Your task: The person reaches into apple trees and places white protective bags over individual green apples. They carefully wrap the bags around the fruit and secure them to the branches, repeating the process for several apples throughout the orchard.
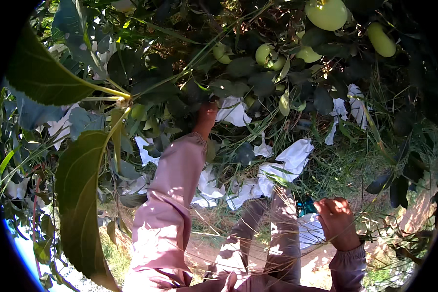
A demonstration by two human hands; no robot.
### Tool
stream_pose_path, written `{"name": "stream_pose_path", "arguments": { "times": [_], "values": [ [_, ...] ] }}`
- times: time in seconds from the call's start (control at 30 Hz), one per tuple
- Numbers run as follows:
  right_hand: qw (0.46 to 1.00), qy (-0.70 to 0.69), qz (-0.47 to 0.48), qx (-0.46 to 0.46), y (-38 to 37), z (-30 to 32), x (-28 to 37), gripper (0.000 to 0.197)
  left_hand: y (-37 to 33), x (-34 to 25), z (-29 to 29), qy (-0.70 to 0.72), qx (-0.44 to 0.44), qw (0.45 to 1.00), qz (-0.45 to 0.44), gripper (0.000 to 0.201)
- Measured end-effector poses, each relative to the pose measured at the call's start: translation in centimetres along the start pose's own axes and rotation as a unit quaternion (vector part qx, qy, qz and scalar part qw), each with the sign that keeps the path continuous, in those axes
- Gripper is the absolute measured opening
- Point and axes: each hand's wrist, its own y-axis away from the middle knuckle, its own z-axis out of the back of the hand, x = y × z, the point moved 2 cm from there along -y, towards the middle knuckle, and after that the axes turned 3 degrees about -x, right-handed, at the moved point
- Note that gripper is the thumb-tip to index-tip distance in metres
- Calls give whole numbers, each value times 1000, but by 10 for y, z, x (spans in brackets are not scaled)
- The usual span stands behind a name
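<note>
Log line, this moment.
left hand: partly hidden among dark green leaves | right hand: half curled beside thin white sheet, contact unclear

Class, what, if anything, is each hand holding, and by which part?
Cannot be told: leaves partly hide the left hand, and the right hand shows no clear hold.

A wide fisheye looks down from the head past close leaves [80,194] toward the person's legs [283,241]
</note>
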Motion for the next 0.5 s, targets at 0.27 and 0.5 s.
{"name": "stream_pose_path", "arguments": {
  "times": [0.27, 0.5],
  "values": [
    [998, 61, -5, -16, 17, 11, 7, 14, 87, -1, 35, -90, 6, 993, -70, 31],
    [994, 20, 85, -69, 16, 127, 52, 28, 156, -35, 78, 18, 36, 998, -54, 31]
  ]
}}
